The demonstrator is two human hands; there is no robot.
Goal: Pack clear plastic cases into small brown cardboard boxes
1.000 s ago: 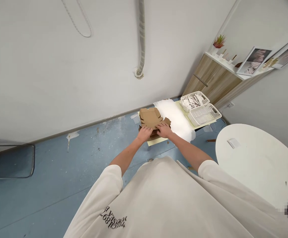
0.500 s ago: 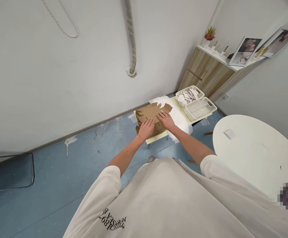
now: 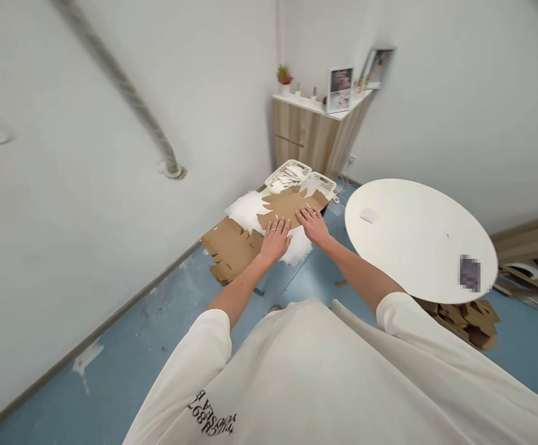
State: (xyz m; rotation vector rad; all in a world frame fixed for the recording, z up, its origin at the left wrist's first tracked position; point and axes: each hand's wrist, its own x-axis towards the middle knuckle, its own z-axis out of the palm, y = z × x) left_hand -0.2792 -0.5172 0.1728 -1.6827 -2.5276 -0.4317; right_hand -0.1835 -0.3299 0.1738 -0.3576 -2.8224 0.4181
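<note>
Both my hands have hold of the near edge of an unfolded brown cardboard box, with cut flaps at its ends. My left hand grips its near left part, fingers over the top and a ring on one finger. Its near right part is in my right hand. The undersides of both grips are hidden. White padding sheets lie below the box on the low table, partly covered by it. More flattened cardboard boxes lie just left of my left hand.
Two white plastic baskets stand behind the box; the left basket contains white pieces. A round white table is at right, with more cardboard on the floor below. A wooden cabinet fills the corner.
My hands have carried one unfolded box rightward off the cardboard stack to over the white sheets. The view has turned right, bringing the whole round table and the floor cardboard into sight.
</note>
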